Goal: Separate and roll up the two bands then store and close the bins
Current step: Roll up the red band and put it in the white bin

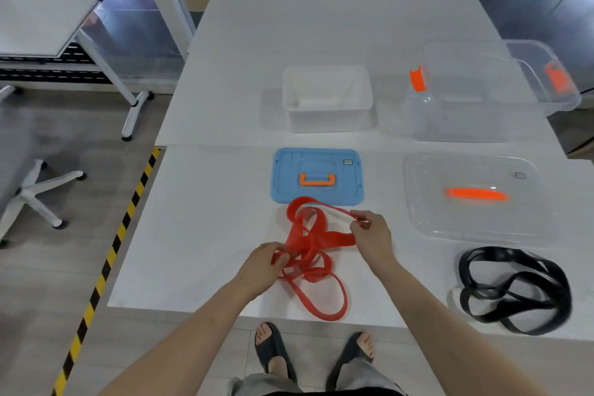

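A tangled red band [313,254] lies on the white table near its front edge. My left hand [262,268] grips the band's left side, and my right hand [373,236] pinches a strand at its upper right. A black band [514,288] lies loose in a heap at the right, apart from the red one. Behind stand a small white bin [326,98] and a large clear bin [495,90] with orange latches, both open. A blue lid [318,175] with an orange handle and a clear lid [472,196] with an orange handle lie flat in front of them.
The table [199,235] ends just in front of my feet. A black-and-yellow floor stripe [109,264] runs along its left side. An office chair base [35,193] and another table's leg [135,112] stand at the left. People are in the far background.
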The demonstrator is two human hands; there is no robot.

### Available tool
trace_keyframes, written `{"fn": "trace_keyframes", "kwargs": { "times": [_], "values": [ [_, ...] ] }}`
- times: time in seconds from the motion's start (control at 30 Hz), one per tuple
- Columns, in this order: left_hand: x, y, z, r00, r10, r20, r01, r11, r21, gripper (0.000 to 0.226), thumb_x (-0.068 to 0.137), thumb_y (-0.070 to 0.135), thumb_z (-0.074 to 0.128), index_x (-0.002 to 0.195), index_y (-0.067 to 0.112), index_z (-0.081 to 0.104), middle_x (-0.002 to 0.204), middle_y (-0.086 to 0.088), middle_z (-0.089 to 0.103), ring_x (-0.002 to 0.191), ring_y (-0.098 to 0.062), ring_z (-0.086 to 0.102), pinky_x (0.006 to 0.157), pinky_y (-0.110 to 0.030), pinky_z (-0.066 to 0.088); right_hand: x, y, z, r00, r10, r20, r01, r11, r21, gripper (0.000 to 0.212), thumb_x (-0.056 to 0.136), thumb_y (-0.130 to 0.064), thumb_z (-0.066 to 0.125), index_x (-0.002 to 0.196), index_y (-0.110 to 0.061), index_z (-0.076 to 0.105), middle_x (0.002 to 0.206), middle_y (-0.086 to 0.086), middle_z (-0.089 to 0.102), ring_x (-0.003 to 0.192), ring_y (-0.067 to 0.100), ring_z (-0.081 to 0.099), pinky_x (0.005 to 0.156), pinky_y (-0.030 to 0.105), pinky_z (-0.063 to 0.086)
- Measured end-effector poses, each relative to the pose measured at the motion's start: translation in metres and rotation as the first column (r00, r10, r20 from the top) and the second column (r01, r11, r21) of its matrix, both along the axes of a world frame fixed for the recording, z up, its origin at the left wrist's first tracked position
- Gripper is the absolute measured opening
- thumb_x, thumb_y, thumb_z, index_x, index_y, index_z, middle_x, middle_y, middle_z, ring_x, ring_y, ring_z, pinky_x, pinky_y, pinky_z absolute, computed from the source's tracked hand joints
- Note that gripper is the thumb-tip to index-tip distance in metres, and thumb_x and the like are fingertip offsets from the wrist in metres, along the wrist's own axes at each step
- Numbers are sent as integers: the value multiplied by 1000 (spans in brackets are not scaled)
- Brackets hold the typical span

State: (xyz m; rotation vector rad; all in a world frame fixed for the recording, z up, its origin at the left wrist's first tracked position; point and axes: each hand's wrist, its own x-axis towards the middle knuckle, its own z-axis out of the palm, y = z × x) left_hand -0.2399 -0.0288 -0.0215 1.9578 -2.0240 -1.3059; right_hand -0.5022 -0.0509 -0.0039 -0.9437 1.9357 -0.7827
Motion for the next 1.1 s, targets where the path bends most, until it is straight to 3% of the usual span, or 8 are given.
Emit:
{"fn": "trace_keyframes", "kwargs": {
  "times": [0.23,0.37,0.5,0.6,0.73,0.83,0.9,1.1],
  "values": [
    [-1,-14,32,991,120,-55,-123,991,-50,45,102,36,53,145,26,45,147,-2,49,114,-18,63,100,-32,49,2,10,38,986,63,153,-45,992,-119,24,88,-4,66,102,-24,67,103,-7,76,99,17,74,83,36,61],
    [-17,-40,68,992,57,-111,-83,965,-250,48,103,29,56,149,21,44,154,-3,46,142,-20,44,115,-28,31,4,3,81,957,146,249,-89,970,-227,35,87,6,66,108,-20,71,110,0,77,90,11,73,73,21,58],
    [-33,-57,105,977,-65,-203,-4,947,-322,55,103,33,57,154,32,35,159,9,38,145,-8,34,120,-27,24,7,-4,126,919,275,283,-160,915,-370,39,84,9,71,104,-25,74,115,-2,78,94,14,71,80,28,57],
    [-45,-64,131,955,-127,-269,23,934,-358,57,104,26,55,150,45,27,148,25,33,137,3,31,115,-18,21,5,-7,155,888,330,321,-163,877,-451,40,86,15,70,105,-19,74,115,-4,77,97,12,72,84,26,58],
    [-54,-76,149,938,-9,-347,-135,912,-387,51,106,30,51,155,31,38,149,19,41,135,2,36,111,-19,25,-1,-10,183,876,371,309,-172,838,-518,40,84,17,71,106,-17,74,115,-1,78,103,16,72,91,30,59],
    [-61,-78,159,894,60,-443,-243,898,-368,32,105,20,51,133,33,62,137,12,61,127,-3,55,109,-18,38,-1,-11,195,876,366,313,-156,831,-533,42,83,17,71,104,-19,74,108,3,79,101,25,74,92,38,59],
    [-65,-77,174,849,143,-508,-340,885,-319,25,105,20,50,113,34,70,115,12,72,106,2,66,91,-7,45,1,-10,201,879,368,304,-158,826,-542,40,83,13,75,106,-20,74,110,3,79,104,33,75,94,42,59],
    [-70,-77,220,730,205,-652,-461,852,-249,30,109,22,41,108,22,71,97,11,74,91,1,68,80,-14,49,7,-14,217,886,343,311,-123,822,-556,19,97,-3,69,96,-20,77,100,-11,80,86,10,70,79,20,56]
  ]
}}
